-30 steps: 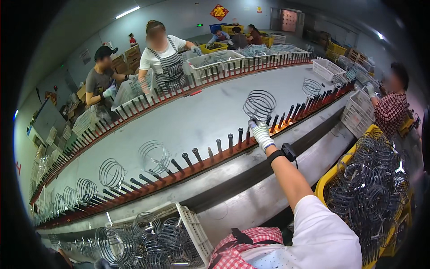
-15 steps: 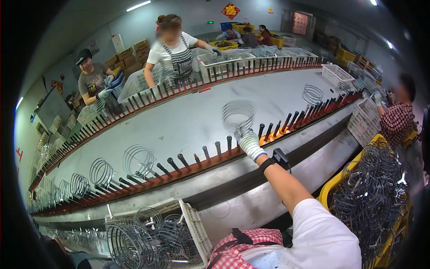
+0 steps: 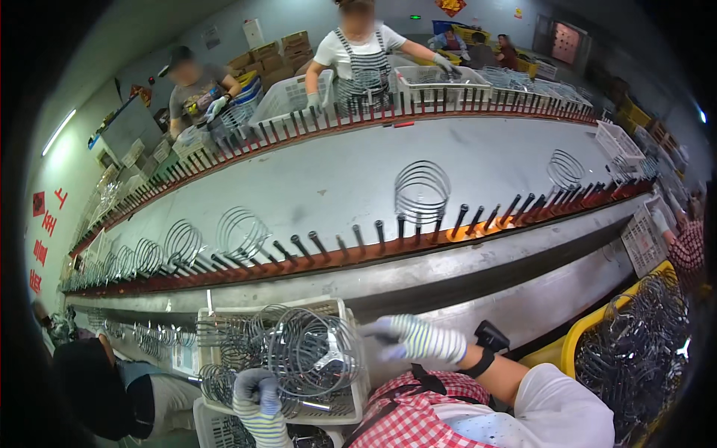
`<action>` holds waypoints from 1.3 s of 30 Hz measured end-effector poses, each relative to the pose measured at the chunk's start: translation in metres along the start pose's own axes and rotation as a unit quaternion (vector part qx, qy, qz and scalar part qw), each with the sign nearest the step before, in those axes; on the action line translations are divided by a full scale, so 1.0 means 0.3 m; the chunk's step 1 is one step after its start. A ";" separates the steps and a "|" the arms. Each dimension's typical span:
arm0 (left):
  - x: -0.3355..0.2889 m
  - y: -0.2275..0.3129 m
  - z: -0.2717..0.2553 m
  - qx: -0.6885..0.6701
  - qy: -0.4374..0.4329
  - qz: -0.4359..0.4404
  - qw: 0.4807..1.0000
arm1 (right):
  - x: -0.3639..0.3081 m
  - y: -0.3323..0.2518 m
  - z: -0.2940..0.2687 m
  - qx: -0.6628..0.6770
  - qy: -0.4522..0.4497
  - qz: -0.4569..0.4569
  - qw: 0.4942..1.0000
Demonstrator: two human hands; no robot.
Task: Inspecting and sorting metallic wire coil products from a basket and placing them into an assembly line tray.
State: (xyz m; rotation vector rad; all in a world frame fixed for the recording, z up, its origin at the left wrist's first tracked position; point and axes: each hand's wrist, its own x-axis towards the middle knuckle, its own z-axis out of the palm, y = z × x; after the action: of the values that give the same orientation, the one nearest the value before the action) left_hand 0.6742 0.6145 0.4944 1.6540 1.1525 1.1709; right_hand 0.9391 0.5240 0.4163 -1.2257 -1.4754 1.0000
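The right hand (image 3: 418, 340), which a second ago reached up to the pegged rail with a wire ring stack (image 3: 422, 193), has let go and drawn back low beside the white crate (image 3: 336, 308). That stack now stands alone on the pegs, well away from it. The left hand (image 3: 258, 399) has come into view, gripping the tangled wire rings (image 3: 306, 351) in the crate.

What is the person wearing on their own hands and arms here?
Both hands wear knitted work gloves, white with thin dark stripes and greyish fingertips: the left hand and the right hand. A black band with a small black box sits on the right wrist. Above it the forearm is bare up to a short white sleeve.
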 end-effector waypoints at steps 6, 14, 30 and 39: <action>-0.035 0.029 0.090 -0.033 -0.074 -0.008 0.997 | -0.017 0.104 0.089 -0.030 -0.017 -0.017 0.999; -0.083 0.007 0.145 -0.049 -0.071 0.016 0.996 | -0.030 -0.013 -0.025 -0.358 0.150 0.035 0.921; -0.123 -0.345 -0.276 -0.085 0.118 -0.058 0.988 | 0.257 0.538 -0.612 -0.287 0.387 0.220 0.848; -0.038 -0.388 -0.390 -0.090 0.149 -0.115 0.978 | 0.488 0.486 -0.404 -0.238 0.410 0.090 0.876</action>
State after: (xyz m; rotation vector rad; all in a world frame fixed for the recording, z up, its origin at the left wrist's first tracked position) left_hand 0.5334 0.6468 0.4137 1.2013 1.3378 1.3578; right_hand 1.0805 0.6950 0.3265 -1.8626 -0.9353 0.1242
